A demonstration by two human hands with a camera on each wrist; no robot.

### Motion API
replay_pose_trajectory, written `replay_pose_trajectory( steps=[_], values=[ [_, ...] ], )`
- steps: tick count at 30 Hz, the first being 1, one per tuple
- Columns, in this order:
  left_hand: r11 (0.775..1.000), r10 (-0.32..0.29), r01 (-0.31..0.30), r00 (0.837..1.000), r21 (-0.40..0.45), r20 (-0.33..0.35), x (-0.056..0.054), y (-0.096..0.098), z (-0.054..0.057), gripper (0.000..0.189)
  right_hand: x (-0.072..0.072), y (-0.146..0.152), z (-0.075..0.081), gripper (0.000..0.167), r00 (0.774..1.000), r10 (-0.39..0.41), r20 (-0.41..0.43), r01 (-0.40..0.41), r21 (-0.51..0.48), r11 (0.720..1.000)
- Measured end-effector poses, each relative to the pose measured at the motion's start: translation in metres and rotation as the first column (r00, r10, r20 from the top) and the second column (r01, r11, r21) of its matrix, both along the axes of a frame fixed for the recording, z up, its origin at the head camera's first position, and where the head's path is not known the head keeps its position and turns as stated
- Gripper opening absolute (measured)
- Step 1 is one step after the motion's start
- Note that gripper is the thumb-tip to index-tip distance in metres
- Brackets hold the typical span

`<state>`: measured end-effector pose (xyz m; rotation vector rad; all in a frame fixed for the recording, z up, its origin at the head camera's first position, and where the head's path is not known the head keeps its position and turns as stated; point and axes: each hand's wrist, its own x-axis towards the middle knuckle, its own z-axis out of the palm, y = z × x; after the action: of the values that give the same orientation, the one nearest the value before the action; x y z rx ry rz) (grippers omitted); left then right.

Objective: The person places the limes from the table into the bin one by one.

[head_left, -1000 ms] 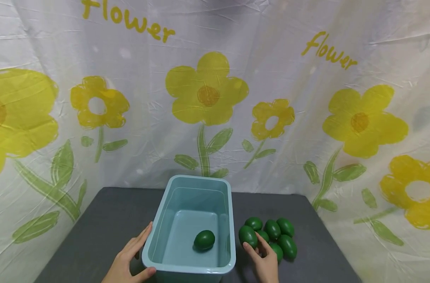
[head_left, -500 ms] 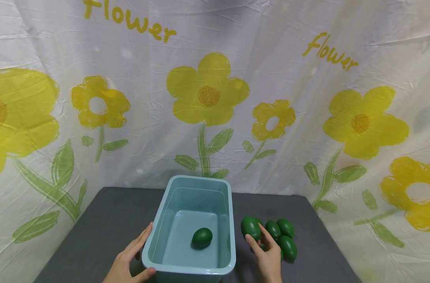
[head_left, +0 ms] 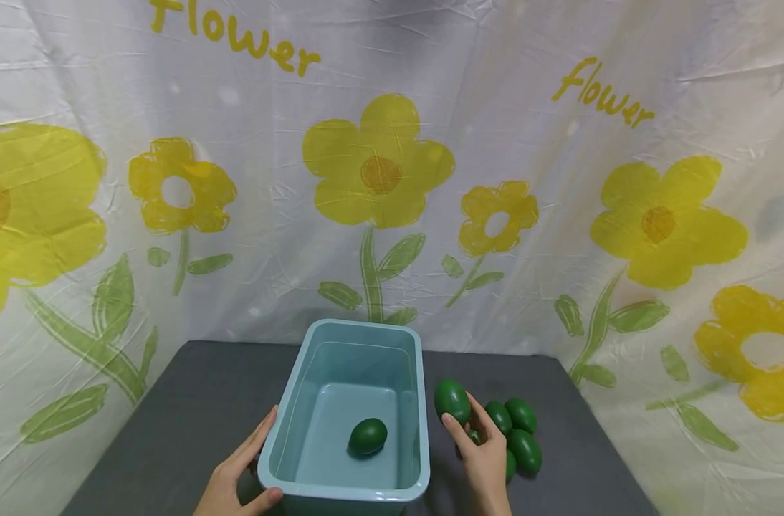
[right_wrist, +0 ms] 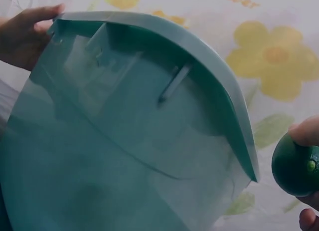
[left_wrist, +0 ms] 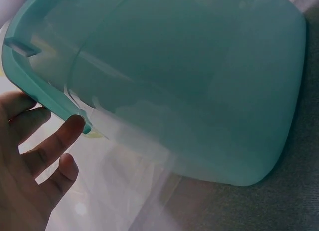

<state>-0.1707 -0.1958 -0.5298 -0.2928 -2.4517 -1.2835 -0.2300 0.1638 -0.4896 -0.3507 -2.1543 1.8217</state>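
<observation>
In the head view, my right hand (head_left: 484,455) pinches a dark green avocado (head_left: 452,401) between thumb and fingers, to the right of a light blue plastic bin (head_left: 424,412). A pale stem spot shows on that avocado (right_wrist: 289,166) in the right wrist view. Another avocado (head_left: 367,436) lies on the floor of the bin. My left hand (head_left: 233,473) rests against the bin's near left corner, its thumb at the front rim and its fingers extended along the left side. The left wrist view has the fingertips (left_wrist: 75,123) touching the rim from outside.
Several loose avocados (head_left: 524,451) lie in a cluster on the dark grey table (head_left: 579,444), right of the bin and partly behind my right hand. A white curtain (head_left: 527,294) printed with yellow flowers hangs behind the table.
My right hand has raised the avocado up and away from the cluster. The avocado in the bin has rolled slightly left. My left hand stays where it was.
</observation>
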Motion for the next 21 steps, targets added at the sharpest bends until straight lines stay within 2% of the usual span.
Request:
replay_pose_trajectory(
  steps=[6,11,21],
  values=[
    [1.000,-0.012,0.012,1.000,0.024,0.004,0.000,0.000,-0.002,0.088,0.000,-0.005,0.007,0.066,0.999,0.012,-0.030,-0.013,-0.024,1.000],
    [0.999,-0.030,0.030,0.999,0.016,-0.023,-0.001,-0.002,-0.002,0.088,-0.001,-0.011,0.012,0.066,0.999,0.028,-0.045,-0.029,-0.041,0.999],
    [1.000,-0.023,0.023,1.000,-0.008,-0.015,-0.001,-0.003,-0.001,0.088,-0.011,-0.026,0.017,0.059,0.993,0.047,-0.107,-0.048,-0.008,0.999]
  ],
)
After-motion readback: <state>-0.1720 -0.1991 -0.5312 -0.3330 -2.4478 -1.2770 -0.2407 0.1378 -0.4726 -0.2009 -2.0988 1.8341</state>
